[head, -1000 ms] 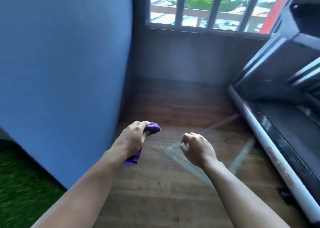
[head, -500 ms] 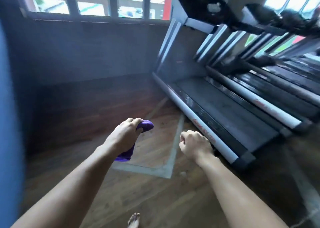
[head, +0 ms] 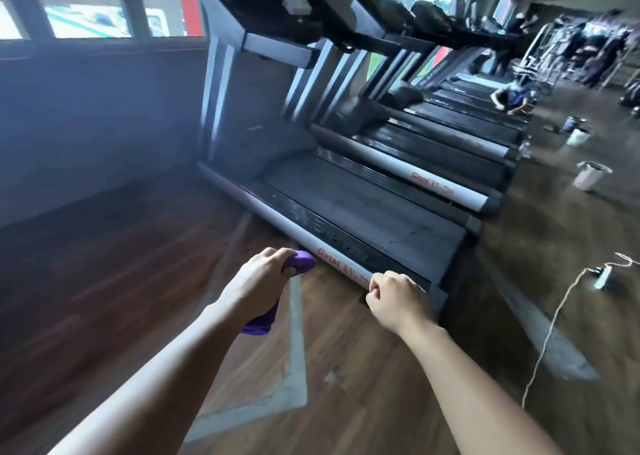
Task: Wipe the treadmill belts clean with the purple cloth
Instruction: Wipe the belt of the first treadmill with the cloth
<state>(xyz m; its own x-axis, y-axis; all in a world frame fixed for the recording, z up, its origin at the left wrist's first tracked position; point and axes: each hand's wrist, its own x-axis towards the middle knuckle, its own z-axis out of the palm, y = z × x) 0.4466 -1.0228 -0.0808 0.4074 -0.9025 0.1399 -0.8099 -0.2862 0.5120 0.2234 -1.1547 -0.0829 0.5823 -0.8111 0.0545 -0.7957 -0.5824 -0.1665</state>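
Observation:
My left hand (head: pixel 258 281) is shut on the purple cloth (head: pixel 300 263), which bunches out past my fingers and hangs below my wrist. It hovers over the wooden floor just left of the nearest treadmill's grey side rail (head: pixel 294 235). My right hand (head: pixel 398 299) is a closed fist with nothing in it, held in front of the rear corner of that treadmill. Its dark belt (head: pixel 363 209) stretches away toward the console (head: pixel 273 8). More treadmills (head: pixel 440 150) stand in a row to the right.
A wall with windows (head: pixel 86 15) runs along the left. White buckets (head: pixel 588 176) stand on the floor at right. A cable (head: pixel 550 330) trails across the floor to a plug block. A person (head: pixel 510 98) crouches far down the row. Grey tape lines (head: pixel 298 344) mark the floor.
My view has swung right, from the blue wall to the row of treadmills. Both hands keep their pose and now sit close to the nearest treadmill's rear end.

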